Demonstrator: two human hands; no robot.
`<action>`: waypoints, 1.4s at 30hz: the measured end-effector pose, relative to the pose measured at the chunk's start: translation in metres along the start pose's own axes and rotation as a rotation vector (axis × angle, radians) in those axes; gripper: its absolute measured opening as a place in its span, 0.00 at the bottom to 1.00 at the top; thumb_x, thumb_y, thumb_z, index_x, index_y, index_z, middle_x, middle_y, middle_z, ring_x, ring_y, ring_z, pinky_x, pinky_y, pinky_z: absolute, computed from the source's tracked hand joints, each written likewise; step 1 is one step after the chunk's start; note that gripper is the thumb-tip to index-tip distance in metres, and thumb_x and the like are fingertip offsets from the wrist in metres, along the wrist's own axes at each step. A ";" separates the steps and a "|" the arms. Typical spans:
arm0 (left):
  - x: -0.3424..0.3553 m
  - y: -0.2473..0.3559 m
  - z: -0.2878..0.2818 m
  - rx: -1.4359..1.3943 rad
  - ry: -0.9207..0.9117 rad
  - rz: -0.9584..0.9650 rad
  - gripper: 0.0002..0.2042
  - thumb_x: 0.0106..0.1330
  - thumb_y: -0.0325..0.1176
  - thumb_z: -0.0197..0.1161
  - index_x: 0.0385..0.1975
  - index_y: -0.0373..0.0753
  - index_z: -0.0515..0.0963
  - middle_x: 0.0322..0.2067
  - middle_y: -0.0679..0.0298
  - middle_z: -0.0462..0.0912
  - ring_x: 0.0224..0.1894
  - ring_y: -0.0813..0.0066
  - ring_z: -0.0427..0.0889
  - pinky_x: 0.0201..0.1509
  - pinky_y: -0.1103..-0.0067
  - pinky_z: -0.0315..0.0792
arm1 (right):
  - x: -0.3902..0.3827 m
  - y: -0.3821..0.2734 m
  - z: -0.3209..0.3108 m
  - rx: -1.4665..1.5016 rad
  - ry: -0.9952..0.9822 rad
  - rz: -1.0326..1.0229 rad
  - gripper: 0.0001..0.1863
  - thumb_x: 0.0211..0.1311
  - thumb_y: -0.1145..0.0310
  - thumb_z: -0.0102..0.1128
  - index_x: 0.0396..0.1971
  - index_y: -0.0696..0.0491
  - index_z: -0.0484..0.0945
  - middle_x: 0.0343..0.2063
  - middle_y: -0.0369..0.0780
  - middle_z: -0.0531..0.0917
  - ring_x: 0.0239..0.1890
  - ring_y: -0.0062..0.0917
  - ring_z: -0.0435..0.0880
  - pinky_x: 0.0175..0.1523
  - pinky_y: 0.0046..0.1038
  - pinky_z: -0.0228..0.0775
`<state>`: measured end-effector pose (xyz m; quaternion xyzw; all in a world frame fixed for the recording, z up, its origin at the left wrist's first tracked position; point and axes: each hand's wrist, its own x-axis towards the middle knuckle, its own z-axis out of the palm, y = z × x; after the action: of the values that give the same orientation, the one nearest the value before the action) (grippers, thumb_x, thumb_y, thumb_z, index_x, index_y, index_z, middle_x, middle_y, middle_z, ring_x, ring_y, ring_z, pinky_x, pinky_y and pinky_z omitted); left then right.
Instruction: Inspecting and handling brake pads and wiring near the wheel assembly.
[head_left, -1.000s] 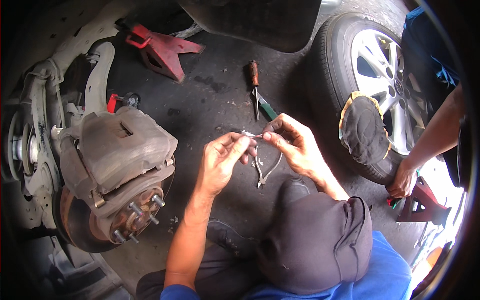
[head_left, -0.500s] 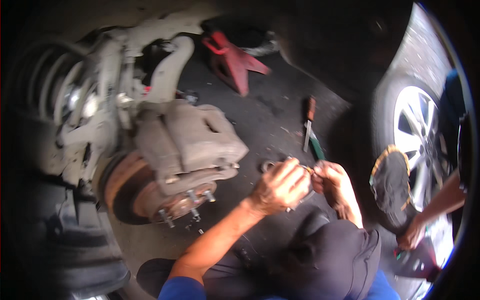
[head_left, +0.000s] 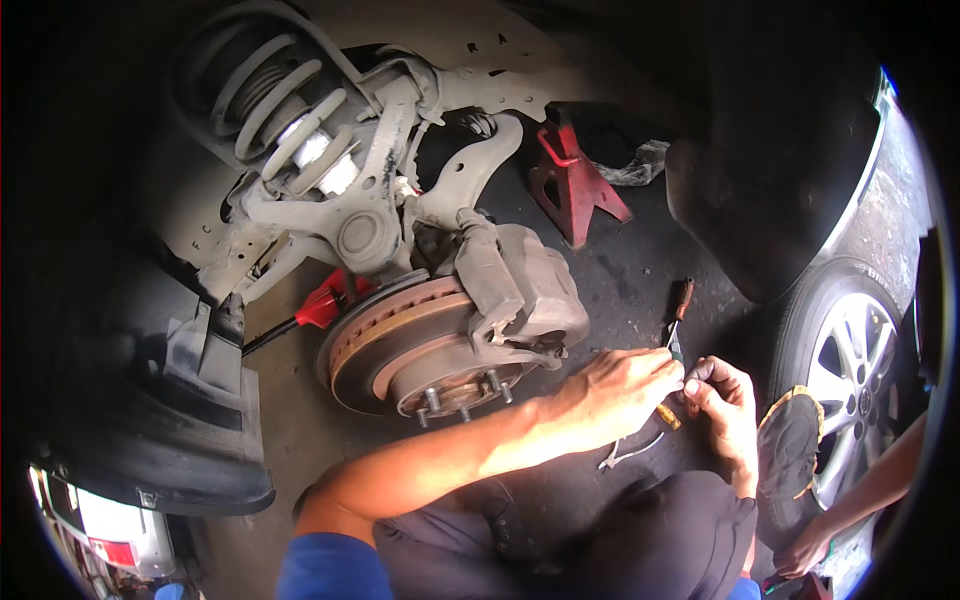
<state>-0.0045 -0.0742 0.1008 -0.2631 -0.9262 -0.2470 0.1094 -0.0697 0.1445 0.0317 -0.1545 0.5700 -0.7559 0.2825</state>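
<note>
My left hand (head_left: 628,388) reaches past the front of the brake disc (head_left: 400,335), its fingers closed. Against its fingertips, my right hand (head_left: 728,405) pinches with thumb and forefinger. Whatever the two hands hold between them is too small and covered to make out. Just below the fingers a yellow handle-like piece (head_left: 668,416) shows, and under it lies a thin grey curved strip (head_left: 632,455). The brake caliper (head_left: 540,285) sits over the disc, left of my hands. Beyond my fingers lies a tool with a brown handle (head_left: 684,297), its shaft partly hidden by my left hand.
A coil spring (head_left: 275,115) and suspension arm (head_left: 300,215) rise behind the disc. A red jack stand (head_left: 575,195) stands farther back. At right are a wheel (head_left: 850,360), a black pad with a tan edge (head_left: 790,445) and another person's hand (head_left: 805,550).
The view has swung, so the disc, caliper and jack stand appear farther right and sharper. My hands stay fingertip to fingertip. The other person's hand appears lower in the picture.
</note>
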 end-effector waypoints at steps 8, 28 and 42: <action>-0.002 0.031 -0.076 0.464 0.072 0.055 0.10 0.61 0.24 0.65 0.40 0.31 0.75 0.28 0.61 0.73 0.28 0.70 0.81 0.29 0.76 0.82 | 0.040 -0.052 0.051 0.162 -0.026 -0.161 0.10 0.65 0.68 0.70 0.28 0.57 0.80 0.20 0.35 0.79 0.20 0.17 0.74 0.30 0.21 0.64; -0.057 -0.022 -0.282 0.236 0.631 -0.393 0.13 0.76 0.36 0.64 0.42 0.31 0.86 0.27 0.67 0.86 0.26 0.87 0.74 0.31 0.85 0.70 | 0.170 -0.230 0.277 -0.451 -0.487 -0.488 0.15 0.63 0.60 0.68 0.34 0.59 0.89 0.26 0.39 0.86 0.28 0.20 0.80 0.35 0.26 0.71; -0.001 -0.064 -0.269 0.131 0.143 -0.507 0.20 0.81 0.42 0.56 0.59 0.31 0.80 0.49 0.57 0.88 0.43 0.77 0.81 0.54 0.78 0.76 | 0.219 -0.131 0.167 -0.249 0.043 -0.545 0.18 0.63 0.57 0.71 0.29 0.59 0.84 0.21 0.35 0.80 0.24 0.17 0.74 0.31 0.25 0.68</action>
<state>-0.0187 -0.2608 0.3050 0.0028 -0.9664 -0.2239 0.1261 -0.1835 -0.0924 0.1872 -0.3191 0.6017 -0.7313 0.0360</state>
